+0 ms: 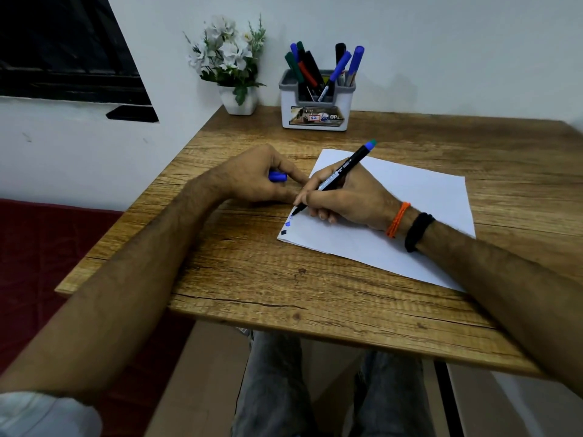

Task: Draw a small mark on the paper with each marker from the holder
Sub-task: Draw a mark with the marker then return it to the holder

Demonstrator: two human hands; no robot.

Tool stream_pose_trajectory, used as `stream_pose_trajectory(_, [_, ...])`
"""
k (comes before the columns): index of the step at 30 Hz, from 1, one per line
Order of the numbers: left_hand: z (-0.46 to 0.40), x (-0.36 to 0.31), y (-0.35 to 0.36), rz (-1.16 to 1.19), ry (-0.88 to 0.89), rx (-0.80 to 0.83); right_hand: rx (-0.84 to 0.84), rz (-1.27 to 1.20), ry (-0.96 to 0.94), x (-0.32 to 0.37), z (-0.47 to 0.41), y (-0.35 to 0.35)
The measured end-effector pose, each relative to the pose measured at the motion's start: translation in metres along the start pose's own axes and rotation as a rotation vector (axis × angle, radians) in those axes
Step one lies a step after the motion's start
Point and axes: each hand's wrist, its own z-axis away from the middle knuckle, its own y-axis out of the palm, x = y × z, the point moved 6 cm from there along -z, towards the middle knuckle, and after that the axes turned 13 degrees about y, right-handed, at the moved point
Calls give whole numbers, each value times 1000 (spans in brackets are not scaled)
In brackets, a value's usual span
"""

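Right hand (347,200) at frame center, grip pinching a black marker (334,178) with a blue-green end, tip down on the left edge of the white paper (410,216), beside small blue and black marks (286,227) near the sheet's lower-left corner. Orange and black bands on the right wrist. Left hand (258,178) just left of the paper, resting on the wooden table (252,279), grip curled around a blue cap (277,176), fingertips close to the right hand; contact between the two impossible to tell. Upper center, against the wall at the table's far edge: white and grey holder (315,115) packed with blue, green, red and black markers (318,67) standing at slants. Left of the holder, a white pot of white flowers (230,55). Dark window (63,52) in the upper left corner; red bed surface (41,263) along the left edge, below table level.
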Motion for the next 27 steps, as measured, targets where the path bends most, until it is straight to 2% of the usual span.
stream_pose_trajectory(27, [0,-1,1,1,-3,15,38,0,10,0,1,2])
